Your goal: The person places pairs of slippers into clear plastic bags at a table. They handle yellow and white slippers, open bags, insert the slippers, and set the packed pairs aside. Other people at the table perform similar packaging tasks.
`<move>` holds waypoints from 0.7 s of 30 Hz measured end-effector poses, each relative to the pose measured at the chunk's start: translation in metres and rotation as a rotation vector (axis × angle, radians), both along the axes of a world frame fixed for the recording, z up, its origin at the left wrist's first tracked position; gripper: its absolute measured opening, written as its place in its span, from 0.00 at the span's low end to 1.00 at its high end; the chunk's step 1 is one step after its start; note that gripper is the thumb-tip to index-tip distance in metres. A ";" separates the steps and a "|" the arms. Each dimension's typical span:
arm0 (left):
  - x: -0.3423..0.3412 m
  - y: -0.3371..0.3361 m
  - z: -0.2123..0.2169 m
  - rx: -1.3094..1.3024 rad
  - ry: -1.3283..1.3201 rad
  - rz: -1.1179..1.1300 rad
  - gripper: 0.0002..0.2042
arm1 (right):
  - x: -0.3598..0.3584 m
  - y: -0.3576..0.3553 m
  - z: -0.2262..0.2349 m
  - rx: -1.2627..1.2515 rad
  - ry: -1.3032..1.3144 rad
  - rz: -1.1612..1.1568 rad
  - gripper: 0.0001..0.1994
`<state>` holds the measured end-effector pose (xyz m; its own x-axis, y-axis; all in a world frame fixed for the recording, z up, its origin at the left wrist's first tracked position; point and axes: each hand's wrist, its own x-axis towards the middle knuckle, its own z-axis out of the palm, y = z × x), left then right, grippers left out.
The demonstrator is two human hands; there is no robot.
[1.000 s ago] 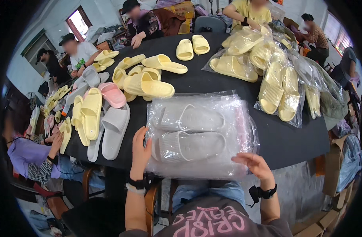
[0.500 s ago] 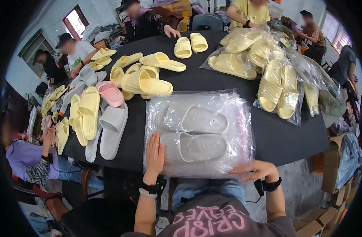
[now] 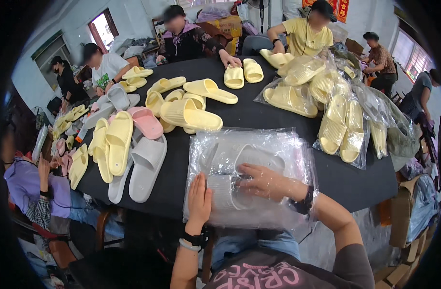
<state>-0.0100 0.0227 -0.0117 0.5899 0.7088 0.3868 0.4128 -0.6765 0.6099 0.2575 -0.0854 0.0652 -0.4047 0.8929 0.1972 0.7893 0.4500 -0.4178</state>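
Observation:
A pair of grey ribbed slide slippers [image 3: 223,159] lies side by side in a clear plastic bag [image 3: 297,151] at the table's near edge. More clear bags seem stacked beneath it. My left hand [image 3: 198,200] rests flat on the bag's left side, fingers stretched and together, holding nothing. My right hand [image 3: 263,182] reaches in from the right over the slippers, its fingers spread near the two straps. Clear film seems to cover this hand and wrist, so it appears to be inside the bag.
Loose yellow slippers [image 3: 194,114], a pink slipper [image 3: 146,123] and grey slippers [image 3: 148,166] spread over the dark table [image 3: 177,154] on the left. Bagged yellow slippers [image 3: 337,126] pile up at right. Several people sit around; one person's hand [image 3: 231,59] touches a yellow pair [image 3: 234,77] opposite.
My right hand has moved from the bag's lower right edge up and left over the slippers. My left hand stays on the bag. Across the table, a person now holds up a yellow slipper.

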 end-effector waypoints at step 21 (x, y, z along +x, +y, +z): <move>0.008 -0.006 -0.002 0.045 0.315 0.093 0.31 | 0.070 -0.070 -0.020 -0.067 -0.032 -0.085 0.12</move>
